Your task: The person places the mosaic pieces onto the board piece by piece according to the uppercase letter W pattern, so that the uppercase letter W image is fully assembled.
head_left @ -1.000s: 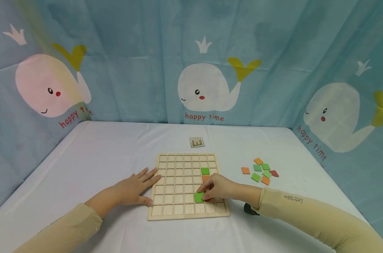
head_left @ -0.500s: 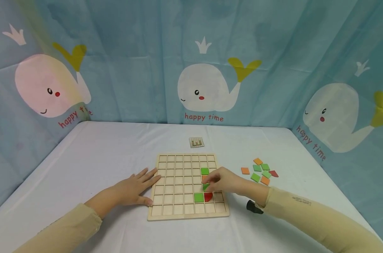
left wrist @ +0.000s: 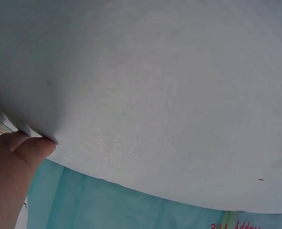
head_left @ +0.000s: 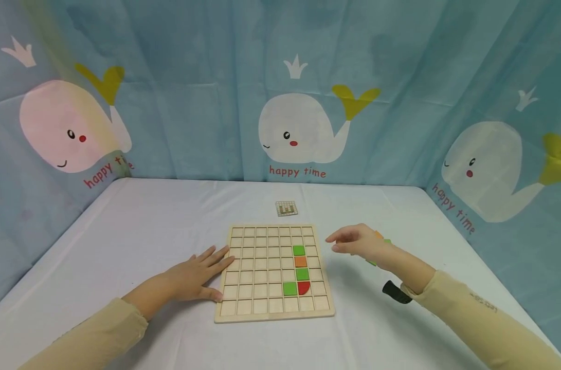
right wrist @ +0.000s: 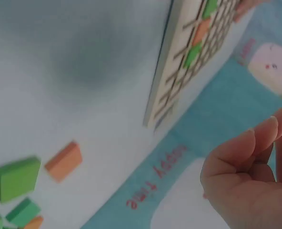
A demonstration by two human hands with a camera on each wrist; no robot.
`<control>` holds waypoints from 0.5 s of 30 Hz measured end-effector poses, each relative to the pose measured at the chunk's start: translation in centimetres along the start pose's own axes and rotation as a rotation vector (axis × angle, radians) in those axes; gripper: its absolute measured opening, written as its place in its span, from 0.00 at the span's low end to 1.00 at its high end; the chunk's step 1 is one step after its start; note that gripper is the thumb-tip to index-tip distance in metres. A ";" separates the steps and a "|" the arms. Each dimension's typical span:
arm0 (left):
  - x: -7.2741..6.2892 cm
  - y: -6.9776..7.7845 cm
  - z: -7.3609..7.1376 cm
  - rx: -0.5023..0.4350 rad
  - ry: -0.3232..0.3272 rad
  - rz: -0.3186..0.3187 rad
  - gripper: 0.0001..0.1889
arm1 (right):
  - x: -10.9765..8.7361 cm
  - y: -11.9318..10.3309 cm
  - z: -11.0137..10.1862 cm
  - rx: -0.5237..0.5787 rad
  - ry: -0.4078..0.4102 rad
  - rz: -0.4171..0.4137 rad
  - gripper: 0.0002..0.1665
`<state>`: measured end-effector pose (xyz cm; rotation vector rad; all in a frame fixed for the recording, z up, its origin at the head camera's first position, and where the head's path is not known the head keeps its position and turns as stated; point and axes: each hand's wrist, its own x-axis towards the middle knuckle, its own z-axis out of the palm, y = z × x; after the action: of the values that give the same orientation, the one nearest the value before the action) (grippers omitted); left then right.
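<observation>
A wooden grid board [head_left: 248,277] lies on the white table. My left hand [head_left: 192,277] rests at its left edge, fingers spread and straight. In one column sit a green square tile [head_left: 299,250], an orange square tile [head_left: 301,262], another green one [head_left: 302,274] and a red rounded tile [head_left: 304,288]. Left of the red one lies a further green tile [head_left: 290,289]. My right hand [head_left: 361,243] hovers right of the board, holding nothing, fingers loosely bent. It hides most of the loose tiles; the right wrist view shows a green tile [right wrist: 18,179] and an orange tile [right wrist: 65,161] among them.
Behind the board lies a small card [head_left: 286,208] printed with a grid pattern. A black object [head_left: 396,292] shows beside the right sleeve. Blue curtains [head_left: 192,128] with whale prints surround the table on the back and sides.
My right hand has left the tiles on the board and moved right and back, over toward the loose tiles. A green tile now shows in the cell above the red one. The left hand stays put.
</observation>
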<state>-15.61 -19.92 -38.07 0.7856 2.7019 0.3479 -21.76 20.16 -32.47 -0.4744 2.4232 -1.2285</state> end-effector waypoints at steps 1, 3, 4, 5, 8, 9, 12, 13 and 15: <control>0.0 0.0 0.0 0.000 0.000 0.000 0.50 | -0.2 0.0 -0.5 -0.001 0.006 -0.004 0.19; 0.0 -0.1 0.0 0.002 0.001 0.001 0.50 | -0.6 0.0 -1.6 -0.003 0.016 -0.014 0.21; 0.0 -0.1 0.0 0.003 0.003 0.001 0.50 | -0.8 0.0 -2.1 0.007 0.021 -0.017 0.22; 0.0 -0.1 0.0 0.004 0.003 0.002 0.50 | -1.0 0.1 -2.6 0.016 0.024 -0.024 0.23; 0.0 -0.1 0.0 -0.005 0.001 0.003 0.50 | -1.5 0.4 -4.0 0.008 0.059 -0.006 0.25; 0.0 0.0 0.0 -0.006 0.000 0.002 0.50 | -1.6 0.5 -4.5 0.007 0.071 0.000 0.25; -0.1 0.0 0.0 -0.012 -0.001 0.008 0.50 | -2.0 1.0 -5.7 -0.016 0.103 0.008 0.26; 0.0 0.0 0.0 -0.012 -0.001 0.007 0.50 | -2.1 1.3 -6.1 -0.025 0.112 0.004 0.26; -0.1 0.0 0.0 -0.009 0.001 0.007 0.50 | -2.3 1.8 -6.8 -0.034 0.119 -0.015 0.26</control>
<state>-15.55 -19.94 -38.06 0.7925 2.6971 0.3625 -23.20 26.89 -29.86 -0.4421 2.5474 -1.2567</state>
